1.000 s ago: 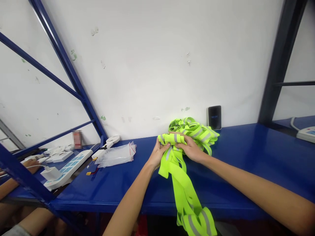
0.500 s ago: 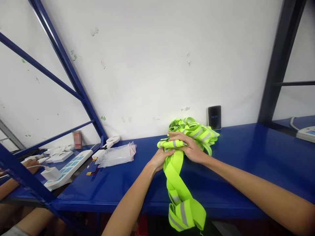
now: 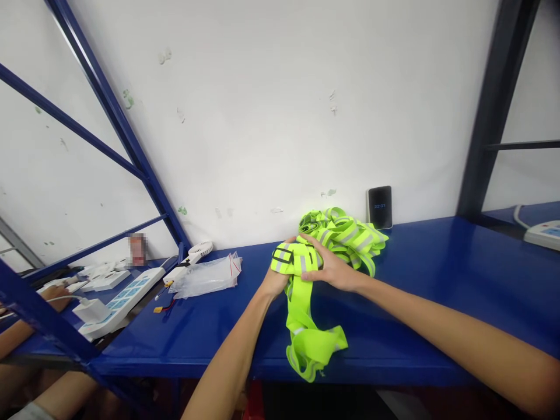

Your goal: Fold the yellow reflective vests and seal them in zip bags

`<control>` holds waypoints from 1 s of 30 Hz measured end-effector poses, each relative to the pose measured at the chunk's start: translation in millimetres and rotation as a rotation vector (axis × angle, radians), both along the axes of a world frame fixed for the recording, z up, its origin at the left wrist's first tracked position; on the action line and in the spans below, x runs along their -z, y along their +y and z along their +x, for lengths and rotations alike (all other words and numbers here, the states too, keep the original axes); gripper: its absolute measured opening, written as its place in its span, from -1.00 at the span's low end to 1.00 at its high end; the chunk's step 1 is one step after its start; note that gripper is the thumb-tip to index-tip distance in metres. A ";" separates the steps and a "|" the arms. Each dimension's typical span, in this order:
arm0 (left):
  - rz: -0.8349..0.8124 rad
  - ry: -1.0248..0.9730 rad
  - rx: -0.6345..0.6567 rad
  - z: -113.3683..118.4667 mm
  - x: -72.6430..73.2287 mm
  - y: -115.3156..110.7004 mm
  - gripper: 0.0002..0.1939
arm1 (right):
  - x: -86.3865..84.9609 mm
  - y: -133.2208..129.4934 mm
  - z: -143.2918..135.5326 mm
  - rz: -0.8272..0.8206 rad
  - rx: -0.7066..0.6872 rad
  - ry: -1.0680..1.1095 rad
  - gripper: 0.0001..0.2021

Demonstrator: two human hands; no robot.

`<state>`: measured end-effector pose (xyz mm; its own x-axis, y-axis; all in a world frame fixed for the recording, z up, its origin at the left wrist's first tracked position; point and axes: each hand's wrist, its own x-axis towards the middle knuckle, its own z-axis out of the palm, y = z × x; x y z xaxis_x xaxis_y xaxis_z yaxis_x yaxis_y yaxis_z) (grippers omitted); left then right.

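A folded section of neon yellow-green strap (image 3: 301,260) with grey reflective bands and a black buckle lies between my two hands. My left hand (image 3: 275,281) supports it from below and the left, its fingers mostly hidden under the strap. On the right side my right hand (image 3: 335,269) grips the fold, thumb in front and fingers behind. A loose length of the strap hangs down over the blue table's front part. Behind my hands, a tangled heap of the same strap (image 3: 350,236) rests near the wall.
On the blue table (image 3: 420,297), a phone (image 3: 380,207) leans against the wall. Clear plastic bags (image 3: 207,275), a small white fan (image 3: 200,251) and cables sit left. Beyond the blue frame are a power strip (image 3: 125,300) and another person's hand (image 3: 56,296).
The held fold has turned so its buckle and flat face show, and my left hand has gone beneath it. The hanging length has risen and shifted left.
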<state>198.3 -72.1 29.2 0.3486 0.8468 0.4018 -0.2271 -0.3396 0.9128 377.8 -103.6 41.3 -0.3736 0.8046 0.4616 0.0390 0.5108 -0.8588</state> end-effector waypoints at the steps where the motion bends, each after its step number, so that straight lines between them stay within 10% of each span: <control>1: -0.016 -0.009 0.016 -0.1 -0.5 -0.7 -0.20 | -1.2 0.7 0.5 -0.037 -0.006 0.015 -0.15; 6: -0.215 -0.151 0.105 6.9 0.8 -3.5 -0.04 | -8.7 -1.1 2.5 0.085 0.100 0.003 -0.30; 15: -0.279 -0.113 0.247 14.7 3.7 -6.0 -0.33 | -13.1 1.2 7.6 0.276 0.341 -0.013 -0.35; 30: -0.378 -0.027 0.150 24.1 17.5 4.7 -0.40 | -9.0 6.1 4.3 0.204 0.351 0.061 -0.36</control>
